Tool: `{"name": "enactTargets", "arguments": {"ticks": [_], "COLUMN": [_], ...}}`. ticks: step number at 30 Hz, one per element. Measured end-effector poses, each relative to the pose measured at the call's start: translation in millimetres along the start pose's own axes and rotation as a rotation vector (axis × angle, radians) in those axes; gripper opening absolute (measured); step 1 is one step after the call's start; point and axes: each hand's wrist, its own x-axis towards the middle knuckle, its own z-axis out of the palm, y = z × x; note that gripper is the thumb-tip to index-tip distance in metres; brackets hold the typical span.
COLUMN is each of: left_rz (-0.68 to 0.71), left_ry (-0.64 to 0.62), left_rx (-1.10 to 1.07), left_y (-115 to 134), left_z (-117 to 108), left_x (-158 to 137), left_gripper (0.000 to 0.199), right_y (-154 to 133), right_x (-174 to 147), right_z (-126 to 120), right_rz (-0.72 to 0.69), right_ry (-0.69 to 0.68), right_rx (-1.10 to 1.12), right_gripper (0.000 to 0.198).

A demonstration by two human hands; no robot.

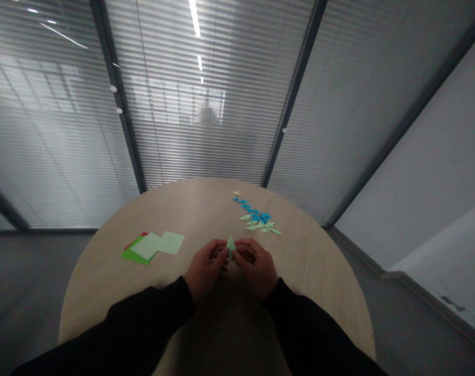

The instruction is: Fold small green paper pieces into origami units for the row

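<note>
Between my two hands is a small piece of pale green origami paper (231,244), folded to a narrow point that faces away from me. My left hand (208,265) pinches its left side with thumb and fingers. On the other side, my right hand (257,263) grips the right edge in the same way. The lower part of the folded paper is partly hidden by my thumbs. Both hands are low over the near middle of the round table.
Left on the round wooden table (104,292) lie pale green sheets (172,243), over a bright green sheet (137,255) and a red one (144,234). Folded paper figures sit back right: several blue (261,216), several pale green (266,227), one yellow (237,194). Blinds (206,151) stand behind.
</note>
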Motion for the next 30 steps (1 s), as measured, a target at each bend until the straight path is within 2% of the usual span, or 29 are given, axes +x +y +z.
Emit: {"name": "enactTargets", "arguments": {"ticks": [5, 12, 17, 24, 30], "left_rz": [0.082, 0.057, 0.067, 0.086, 0.118], "left_ry": [0.005, -0.007, -0.004, -0.017, -0.017], "left_rx": [0.156, 0.158, 0.243, 0.292, 0.359], "left_y": [1.6, -1.1, -1.0, 0.9, 1.9], "left_z": [0.1, -0.2, -1.1, -1.0, -0.1], "left_x": [-1.2, -1.6, -2.0, -2.4, -2.3], "left_gripper": [0.026, 0.034, 0.031, 0.029, 0.026], "right_y": [3.4, 0.3, -4.6, -8.1, -5.0], "right_x": [0.5, -0.3, 0.9, 3.2, 1.5], "right_z": [1.5, 2.2, 0.3, -5.6, -4.5], "right_rz": [-0.007, -0.007, -0.017, -0.161, -0.331], "right_ry": [0.009, 0.015, 0.039, 0.112, 0.086], "right_rx": [0.008, -0.037, -0.153, -0.451, -0.602], "right_gripper": [0.019, 0.019, 0.022, 0.013, 0.018]}}
